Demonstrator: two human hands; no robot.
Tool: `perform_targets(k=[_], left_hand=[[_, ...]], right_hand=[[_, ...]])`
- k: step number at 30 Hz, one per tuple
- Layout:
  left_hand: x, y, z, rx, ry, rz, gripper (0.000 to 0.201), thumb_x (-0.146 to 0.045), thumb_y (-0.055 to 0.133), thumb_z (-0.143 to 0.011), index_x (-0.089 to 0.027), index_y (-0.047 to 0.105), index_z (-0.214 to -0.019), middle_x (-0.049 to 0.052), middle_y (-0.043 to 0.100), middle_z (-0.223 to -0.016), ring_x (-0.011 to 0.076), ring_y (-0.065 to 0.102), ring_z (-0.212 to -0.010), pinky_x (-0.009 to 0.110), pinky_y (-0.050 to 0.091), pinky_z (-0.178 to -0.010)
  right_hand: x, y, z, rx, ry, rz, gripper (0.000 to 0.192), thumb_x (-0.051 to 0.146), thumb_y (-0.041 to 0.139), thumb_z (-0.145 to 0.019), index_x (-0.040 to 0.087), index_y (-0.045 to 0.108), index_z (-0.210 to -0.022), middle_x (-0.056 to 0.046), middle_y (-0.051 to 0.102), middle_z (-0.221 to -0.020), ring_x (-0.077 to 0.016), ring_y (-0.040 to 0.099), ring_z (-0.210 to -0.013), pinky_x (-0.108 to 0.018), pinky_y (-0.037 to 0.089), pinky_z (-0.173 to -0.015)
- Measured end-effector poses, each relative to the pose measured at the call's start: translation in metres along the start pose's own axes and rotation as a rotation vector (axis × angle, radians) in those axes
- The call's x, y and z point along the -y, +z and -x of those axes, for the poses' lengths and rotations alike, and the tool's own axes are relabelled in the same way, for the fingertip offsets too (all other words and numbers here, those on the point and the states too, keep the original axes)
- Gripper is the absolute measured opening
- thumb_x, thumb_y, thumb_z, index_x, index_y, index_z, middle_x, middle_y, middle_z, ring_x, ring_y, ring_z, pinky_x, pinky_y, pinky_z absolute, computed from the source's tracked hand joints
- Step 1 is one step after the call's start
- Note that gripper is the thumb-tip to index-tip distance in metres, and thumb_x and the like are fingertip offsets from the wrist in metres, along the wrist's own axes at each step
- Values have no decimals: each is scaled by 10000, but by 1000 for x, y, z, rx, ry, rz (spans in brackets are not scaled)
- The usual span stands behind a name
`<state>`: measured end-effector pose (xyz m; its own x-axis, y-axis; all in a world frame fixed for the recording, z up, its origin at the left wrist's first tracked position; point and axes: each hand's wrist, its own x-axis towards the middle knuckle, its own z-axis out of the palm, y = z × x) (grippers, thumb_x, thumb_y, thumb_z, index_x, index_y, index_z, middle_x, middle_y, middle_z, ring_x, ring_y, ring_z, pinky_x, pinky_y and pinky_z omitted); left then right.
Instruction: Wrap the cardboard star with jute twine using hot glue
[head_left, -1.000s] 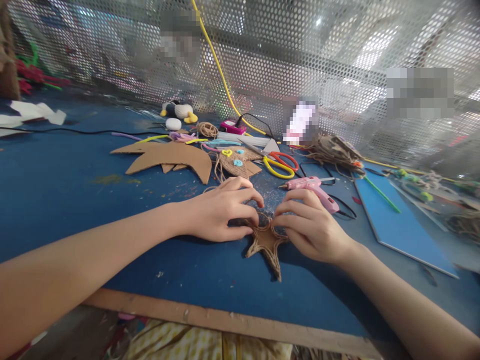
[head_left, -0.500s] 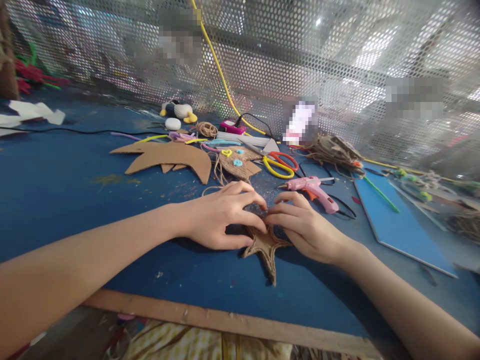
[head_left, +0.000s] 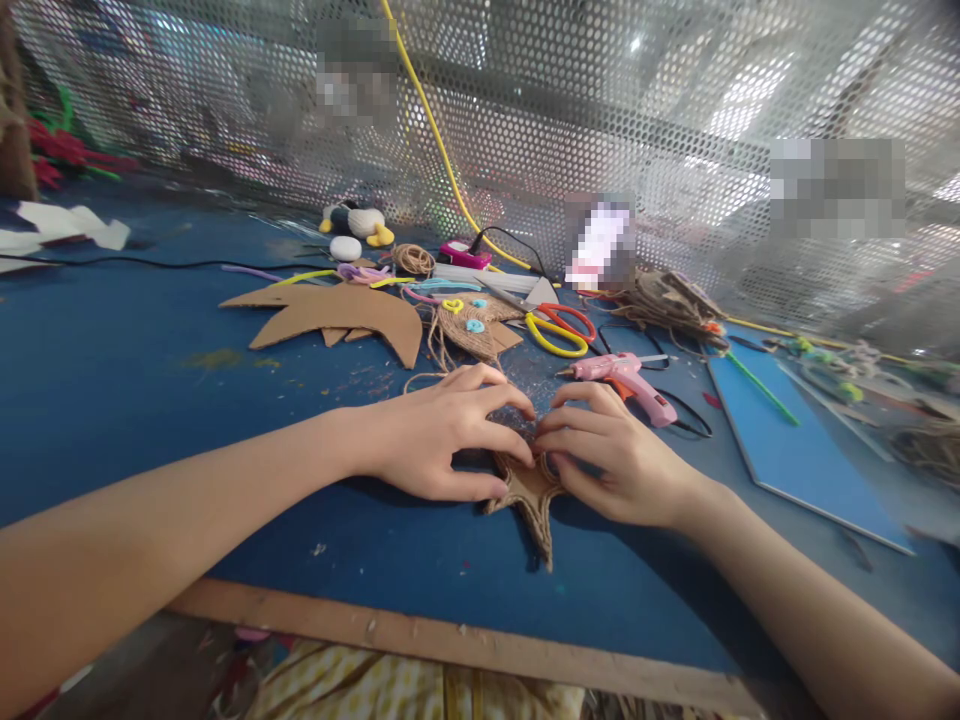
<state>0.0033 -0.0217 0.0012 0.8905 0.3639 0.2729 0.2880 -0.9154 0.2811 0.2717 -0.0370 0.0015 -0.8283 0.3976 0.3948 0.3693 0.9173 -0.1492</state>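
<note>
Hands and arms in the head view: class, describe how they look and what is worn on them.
Both forearms are bare, with no sleeves in view. The left hand and right hand wear no gloves, and no rings, watch or bracelet show. Nails look short and unpainted.

A craft workshop is shown, w/ several work stations. A blue-topped bench point(head_left: 112, 380) w/ a worn wooden front edge is littered w/ making supplies: a pink glue gun point(head_left: 626, 378) near the middle, yellow-and-red scissors point(head_left: 561, 328) just behind it, cardboard cut-outs point(head_left: 330, 312) toward the back-left, a twine coil point(head_left: 413, 260) and coloured pipe cleaners point(head_left: 360, 273) near the back edge. Glue specks and fibre scraps are scattered over the surface. A perforated metal screen point(head_left: 675, 120) is set along the back edge; more stations are seen blurred through it. A blue board point(head_left: 795, 450) lies toward the right edge.
</note>
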Motion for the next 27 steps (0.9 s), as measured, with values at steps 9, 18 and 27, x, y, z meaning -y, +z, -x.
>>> perform_targets(k=[9,18,27], left_hand=[[-1,-1,-1,-5,-2,15,272,-409,654,-943,-272,699,-1174,100,554,-1400,343,409,-1294,536,383,-1109],[1,1,0,-1,-31,-42,280,-421,662,-930,-225,693,-1128,120,553,-1409,359,410,-1314,556,378,-1107],[3,3,0,-34,-30,-53,138,-322,665,-925,-219,696,-1012,111,562,-1387,338,431,-1300,518,401,-1081]], right_hand=[[-5,5,2,0,17,5,92,150,606,-956,184,681,-997,-53,722,-994,-252,486,-1132,-449,455,-1001],[-6,3,2,34,7,25,123,167,567,-991,196,679,-1032,-42,740,-1073,-261,484,-1166,-471,449,-1039],[-5,4,2,-33,47,105,299,114,481,-1007,158,629,-1263,-102,724,-1070,-254,515,-1121,-442,494,-959]])
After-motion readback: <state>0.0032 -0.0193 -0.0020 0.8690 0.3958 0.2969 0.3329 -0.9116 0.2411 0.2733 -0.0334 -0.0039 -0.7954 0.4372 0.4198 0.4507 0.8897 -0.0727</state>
